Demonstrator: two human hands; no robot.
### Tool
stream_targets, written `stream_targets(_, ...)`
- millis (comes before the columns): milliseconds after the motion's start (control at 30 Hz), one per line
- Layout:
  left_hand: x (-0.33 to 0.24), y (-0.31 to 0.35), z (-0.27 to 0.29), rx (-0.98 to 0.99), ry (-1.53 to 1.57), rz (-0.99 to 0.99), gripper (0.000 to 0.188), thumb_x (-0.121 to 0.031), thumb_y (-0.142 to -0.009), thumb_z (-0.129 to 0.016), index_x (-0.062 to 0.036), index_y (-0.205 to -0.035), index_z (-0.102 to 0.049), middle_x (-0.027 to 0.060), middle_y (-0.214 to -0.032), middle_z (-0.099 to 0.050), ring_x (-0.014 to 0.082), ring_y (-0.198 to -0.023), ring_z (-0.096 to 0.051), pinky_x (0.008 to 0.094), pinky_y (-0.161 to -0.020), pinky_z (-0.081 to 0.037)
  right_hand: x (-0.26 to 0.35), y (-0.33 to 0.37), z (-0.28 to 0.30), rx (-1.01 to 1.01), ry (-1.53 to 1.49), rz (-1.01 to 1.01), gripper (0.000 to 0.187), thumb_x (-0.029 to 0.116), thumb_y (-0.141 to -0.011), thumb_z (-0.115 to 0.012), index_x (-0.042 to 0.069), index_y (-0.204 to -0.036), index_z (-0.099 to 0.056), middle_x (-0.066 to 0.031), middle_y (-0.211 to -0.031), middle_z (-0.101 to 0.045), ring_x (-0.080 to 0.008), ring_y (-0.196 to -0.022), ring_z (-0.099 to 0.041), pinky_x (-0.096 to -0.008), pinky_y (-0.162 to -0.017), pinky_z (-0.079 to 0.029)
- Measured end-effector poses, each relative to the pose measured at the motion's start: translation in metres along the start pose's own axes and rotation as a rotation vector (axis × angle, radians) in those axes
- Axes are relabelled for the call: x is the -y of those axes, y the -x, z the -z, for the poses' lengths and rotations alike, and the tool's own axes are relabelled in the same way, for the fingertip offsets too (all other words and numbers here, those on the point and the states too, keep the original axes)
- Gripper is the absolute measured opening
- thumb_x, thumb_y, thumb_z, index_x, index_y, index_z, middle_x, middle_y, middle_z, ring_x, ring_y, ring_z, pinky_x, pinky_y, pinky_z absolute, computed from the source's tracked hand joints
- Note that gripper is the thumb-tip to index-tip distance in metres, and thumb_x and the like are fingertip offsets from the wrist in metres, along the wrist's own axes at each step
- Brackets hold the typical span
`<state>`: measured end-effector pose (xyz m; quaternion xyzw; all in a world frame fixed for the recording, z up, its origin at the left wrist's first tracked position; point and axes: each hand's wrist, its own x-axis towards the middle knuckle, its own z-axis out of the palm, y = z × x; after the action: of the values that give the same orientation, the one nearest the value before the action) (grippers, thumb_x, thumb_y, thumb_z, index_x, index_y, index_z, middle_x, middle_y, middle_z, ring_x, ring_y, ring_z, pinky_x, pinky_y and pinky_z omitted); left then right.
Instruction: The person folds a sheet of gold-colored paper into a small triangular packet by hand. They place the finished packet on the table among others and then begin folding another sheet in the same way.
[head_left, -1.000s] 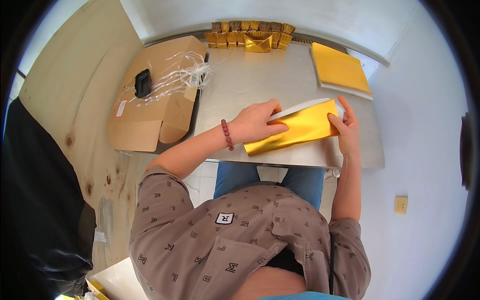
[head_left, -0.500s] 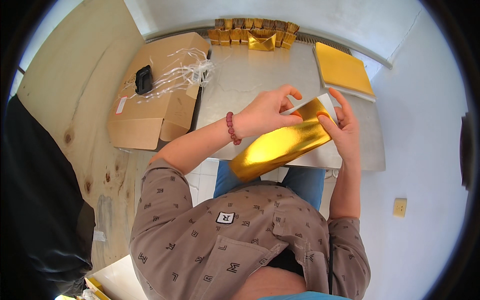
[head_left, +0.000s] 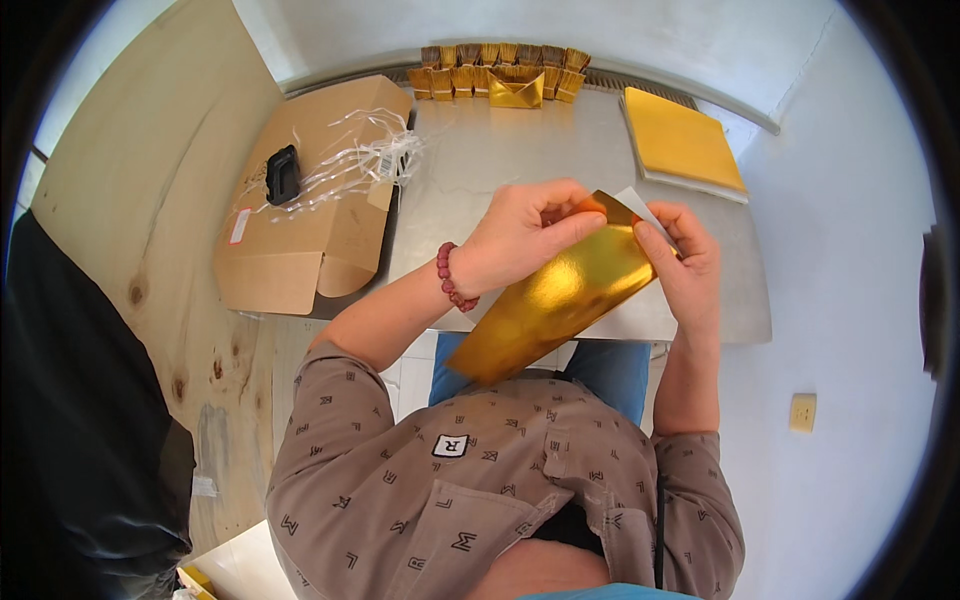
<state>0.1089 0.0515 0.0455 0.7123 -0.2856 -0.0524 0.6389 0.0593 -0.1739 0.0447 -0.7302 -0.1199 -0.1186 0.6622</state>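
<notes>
A sheet of shiny gold foil paper [head_left: 570, 290] with a white back hangs curved between my hands above the table's near edge. My left hand [head_left: 535, 235], with a dark red bead bracelet [head_left: 451, 275] at its wrist, pinches the sheet's upper edge between thumb and fingers. At the upper right corner, my right hand [head_left: 682, 255] grips the sheet with the thumb in front and the fingers curled behind. A white corner [head_left: 632, 205] sticks up between the two hands. The lower end of the sheet slants down toward my lap.
On the metal table [head_left: 455, 160] lie a stack of gold sheets [head_left: 685, 140] at right and a folded gold paper piece [head_left: 517, 92] before rows of fringed gold-brown bundles [head_left: 465, 83]. At left, a cardboard box [head_left: 290, 245] bears a black plastic object [head_left: 283, 175] and white strips [head_left: 350, 150].
My left hand has closed its raised fingers onto the sheet's upper edge. The gold sheet now curves more, and its lower end has dropped slightly. My right fingers have curled in.
</notes>
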Motion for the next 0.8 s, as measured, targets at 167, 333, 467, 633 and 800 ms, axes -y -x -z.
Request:
stream_targets(167,-0.006,0.003,-0.007,-0.093,0.170,-0.103,0.016,-0.013,-0.098,-0.074,-0.0012,-0.109,-0.073,-0.0035,-0.084,-0.069,0.0013,-0.075,-0.057,0.0208,-0.066,-0.048,0.013,0.004,-0.008,-0.046,0.032,0.014,0.010,0.007,-0.099,-0.070,0.000,-0.107,-0.071,0.0039,-0.094,-0.067,-0.0028,-0.086,-0.058,-0.0196,-0.072,-0.046)
stream_targets(333,-0.017,0.011,0.000,-0.081,0.188,-0.115,0.017,-0.009,-0.098,-0.074,0.0008,-0.112,-0.073,-0.0031,-0.089,-0.070,0.0005,-0.079,-0.059,0.0179,-0.068,-0.048,0.023,0.007,-0.011,-0.019,0.034,0.099,0.008,0.006,-0.099,-0.070,0.001,-0.105,-0.071,0.0034,-0.093,-0.067,-0.0028,-0.085,-0.059,-0.0200,-0.071,-0.048)
stream_targets(467,-0.023,0.015,0.003,-0.112,0.114,-0.192,0.015,-0.007,-0.097,-0.074,0.0005,-0.110,-0.074,-0.0023,-0.087,-0.070,0.0009,-0.077,-0.059,0.0179,-0.065,-0.047,0.029,0.009,-0.015,-0.031,0.064,0.148,0.008,0.005,-0.098,-0.071,0.001,-0.105,-0.071,0.0028,-0.093,-0.067,-0.0031,-0.083,-0.058,-0.0203,-0.071,-0.048)
stream_targets(633,-0.027,0.014,0.006,-0.151,0.030,-0.232,0.013,-0.008,-0.095,-0.076,-0.0006,-0.107,-0.075,-0.0006,-0.087,-0.072,0.0025,-0.076,-0.062,0.0189,-0.065,-0.051,0.028,0.003,-0.019,-0.017,0.175,0.289,0.010,0.004,-0.094,-0.074,0.001,-0.103,-0.072,0.0008,-0.091,-0.068,-0.0072,-0.085,-0.060,-0.0228,-0.077,-0.050)
stream_targets(800,-0.025,0.014,0.007,-0.169,-0.018,-0.214,0.014,-0.010,-0.094,-0.078,-0.0020,-0.106,-0.076,-0.0007,-0.088,-0.072,0.0036,-0.076,-0.063,0.0204,-0.066,-0.052,0.026,0.000,-0.021,0.004,0.144,0.273,0.010,0.003,-0.093,-0.074,0.002,-0.103,-0.072,0.0005,-0.092,-0.069,-0.0087,-0.087,-0.061,-0.0235,-0.077,-0.050)
